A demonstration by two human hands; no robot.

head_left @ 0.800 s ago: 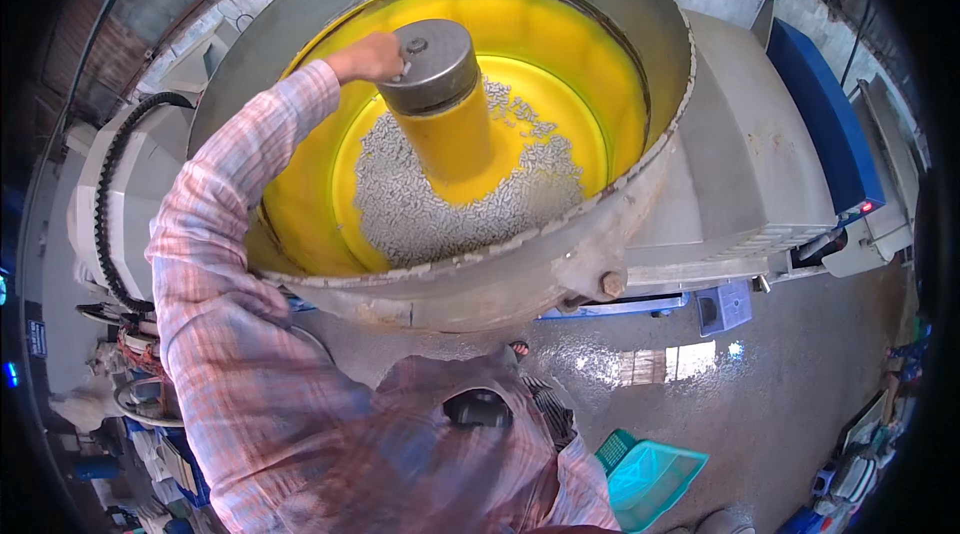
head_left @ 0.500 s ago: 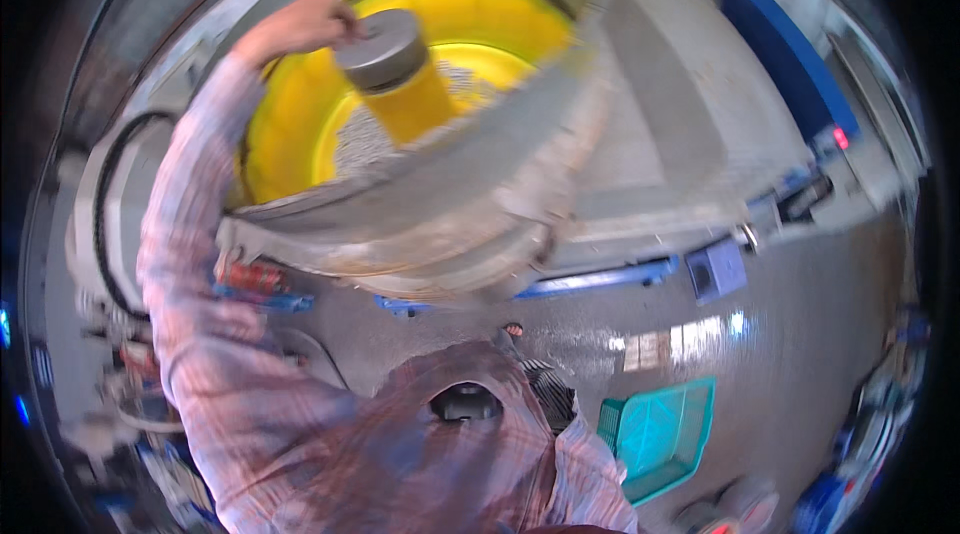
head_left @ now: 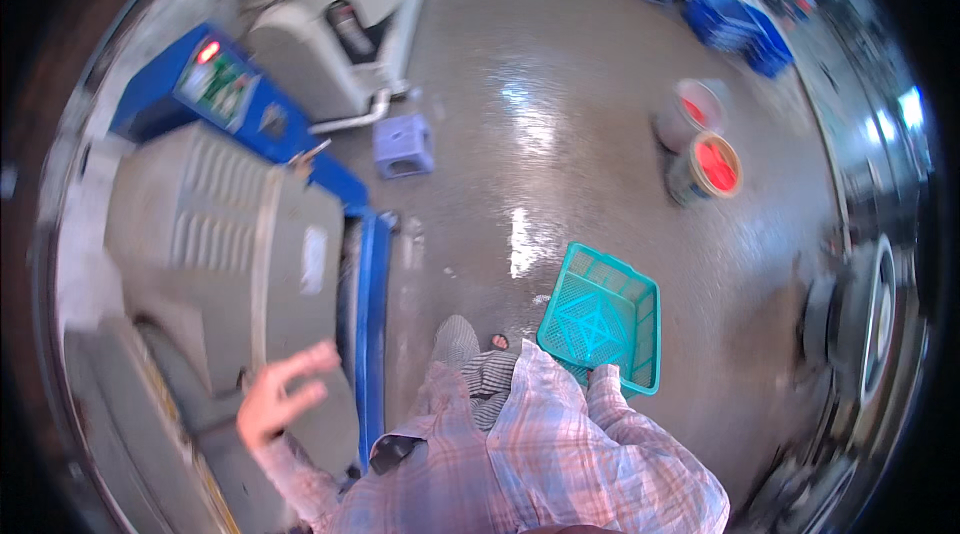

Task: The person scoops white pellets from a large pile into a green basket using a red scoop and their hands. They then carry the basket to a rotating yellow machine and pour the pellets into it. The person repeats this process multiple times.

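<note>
My left hand (head_left: 283, 396) is raised over the grey machine housing at the left, with thumb and fingers spread and nothing in them; it is slightly blurred. A teal plastic basket (head_left: 600, 324) with a latticed bottom is tilted at my right side, open side up, and nothing lies in it. My right sleeve reaches the basket's near rim, where my right hand (head_left: 604, 372) grips it; the fingers are mostly hidden.
A grey machine housing (head_left: 230, 254) with a blue control box (head_left: 215, 84) and a blue floor rail (head_left: 373, 334) lines the left. A purple stool (head_left: 403, 145) stands ahead. Two buckets (head_left: 690, 179) with red contents stand at right, blue crates (head_left: 720, 19) beyond, on a wet floor (head_left: 480, 64).
My view has swung right, away from the yellow-lined machine bowl. My left hand has come off the knob on its central column and now is open. The basket has stayed at my right side.
</note>
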